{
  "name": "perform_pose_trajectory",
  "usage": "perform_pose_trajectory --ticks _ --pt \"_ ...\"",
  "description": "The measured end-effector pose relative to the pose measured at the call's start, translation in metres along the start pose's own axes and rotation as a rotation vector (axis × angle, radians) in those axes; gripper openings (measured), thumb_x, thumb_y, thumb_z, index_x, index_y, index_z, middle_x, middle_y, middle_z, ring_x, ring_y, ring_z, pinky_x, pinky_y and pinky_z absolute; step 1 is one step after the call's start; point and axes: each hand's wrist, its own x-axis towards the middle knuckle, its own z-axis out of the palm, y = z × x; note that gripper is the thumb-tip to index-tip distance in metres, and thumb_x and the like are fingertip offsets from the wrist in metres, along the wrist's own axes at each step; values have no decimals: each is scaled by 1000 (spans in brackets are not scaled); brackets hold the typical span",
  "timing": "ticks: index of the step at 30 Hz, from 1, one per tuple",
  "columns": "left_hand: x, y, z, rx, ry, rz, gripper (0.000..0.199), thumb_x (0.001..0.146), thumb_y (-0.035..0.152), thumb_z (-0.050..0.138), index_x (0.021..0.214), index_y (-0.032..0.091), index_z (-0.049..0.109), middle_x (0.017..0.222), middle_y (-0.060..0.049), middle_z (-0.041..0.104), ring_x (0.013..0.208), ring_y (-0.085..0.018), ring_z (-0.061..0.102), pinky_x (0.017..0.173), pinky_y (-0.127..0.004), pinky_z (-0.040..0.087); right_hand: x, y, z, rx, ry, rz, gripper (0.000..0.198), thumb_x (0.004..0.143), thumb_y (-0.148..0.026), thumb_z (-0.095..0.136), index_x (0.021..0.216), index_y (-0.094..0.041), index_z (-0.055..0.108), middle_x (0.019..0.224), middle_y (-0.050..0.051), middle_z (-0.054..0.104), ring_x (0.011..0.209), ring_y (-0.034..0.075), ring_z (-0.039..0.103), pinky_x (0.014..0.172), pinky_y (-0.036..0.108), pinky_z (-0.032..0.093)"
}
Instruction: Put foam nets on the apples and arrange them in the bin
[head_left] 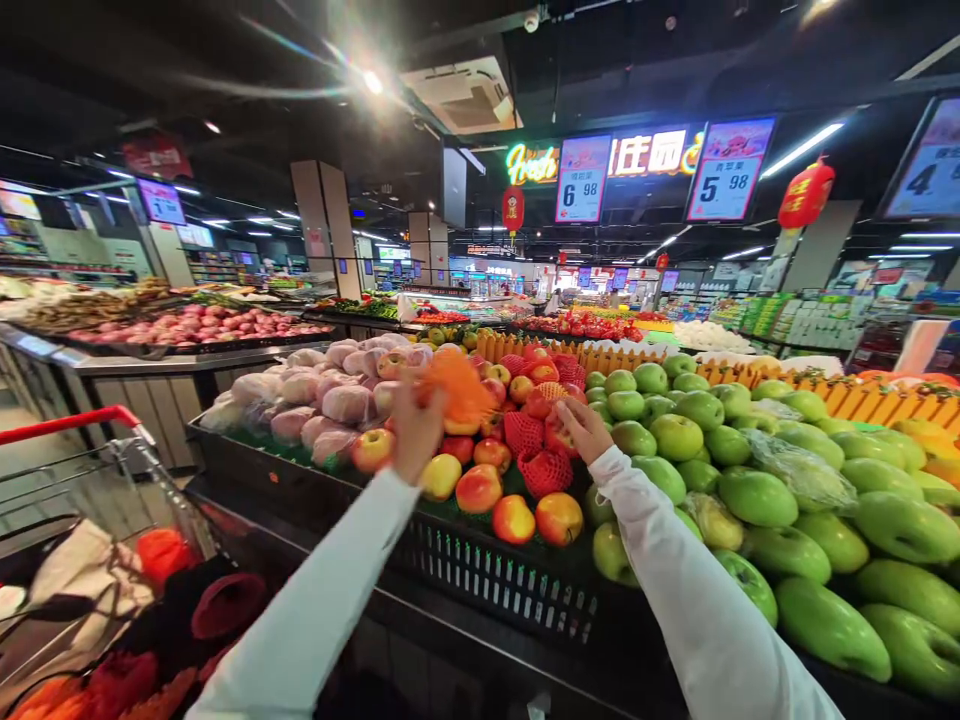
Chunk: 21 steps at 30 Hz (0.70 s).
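My left hand (417, 428) is closed on an orange foam net (459, 388), which is smeared by motion above the red-yellow apples (480, 488). Whether a fruit sits inside that net cannot be made out. To the right, my right hand (585, 428) has its fingers curled against an apple in a red foam net (556, 438), partly covered by the fingers. Another red-netted apple (543, 472) lies just below, between the hands. Bare apples surround it in the dark display crate (495, 575).
Wrapped pink fruit (349, 403) is heaped on the left of the display, green apples (757, 497) on the right. A shopping cart with a red handle (71, 422) stands at left, holding a bag and red and orange items. Price screens (582, 180) hang overhead.
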Motion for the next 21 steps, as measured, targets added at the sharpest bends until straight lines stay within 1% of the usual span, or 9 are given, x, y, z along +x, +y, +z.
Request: perform_pose_trajectory --ticks 3,4,6,9,12,14,16,19,21 --pt "-18 21 96 -199 -530 42 14 76 21 61 89 23 55 87 -3 61 88 -22 57 88 -36 47 1 5 0 232 96 -5 61 82 -64 61 128 -25 57 110 6 72 90 21 68 80 36 55" --pt "-21 21 116 -222 -666 79 15 75 18 63 87 23 57 85 -3 63 88 -23 58 88 -37 46 2 7 0 210 135 -19 63 78 -61 68 128 -25 56 116 6 70 97 22 67 87 37 54" --pt "-24 15 141 -251 -805 144 18 71 12 65 86 22 60 88 -5 67 91 -25 60 89 -38 46 4 12 -1 76 221 -25 61 70 -54 76 120 -23 59 114 7 69 99 24 65 94 41 52" --pt "-18 -4 145 -270 -802 168 16 74 14 67 88 21 65 90 -5 69 86 -22 61 85 -35 45 6 16 -3 -46 306 9 46 69 -52 76 101 -22 63 92 5 70 82 23 63 81 40 54" --pt "-9 -22 136 -273 -728 81 8 77 25 71 82 20 66 79 -2 66 72 -18 56 72 -30 42 5 13 -3 -71 313 -8 35 71 -51 72 87 -21 62 83 4 68 73 21 59 73 38 51" --pt "-3 -27 131 -336 -682 -40 15 72 29 75 76 19 65 76 -2 64 72 -17 55 68 -28 40 5 9 -3 -58 321 4 35 67 -50 73 82 -20 63 81 4 67 71 20 56 70 36 48" --pt "0 -27 129 -537 -656 -242 19 68 30 75 73 18 61 77 -1 62 75 -16 54 67 -26 41 4 6 -3 11 322 40 37 62 -50 77 79 -20 63 76 2 64 69 18 54 66 33 46" --pt "1 -22 127 -872 -641 -500 22 65 32 67 71 20 49 74 3 54 70 -12 51 63 -24 43 4 2 -3 214 255 88 39 56 -50 83 67 -20 61 68 -1 60 66 15 52 64 30 46" --pt "0 -19 125 -967 -693 -576 25 64 32 65 72 21 44 70 5 48 65 -10 49 59 -21 43 4 0 -1 384 199 145 39 53 -49 84 60 -20 59 63 -1 59 63 15 52 62 30 46"
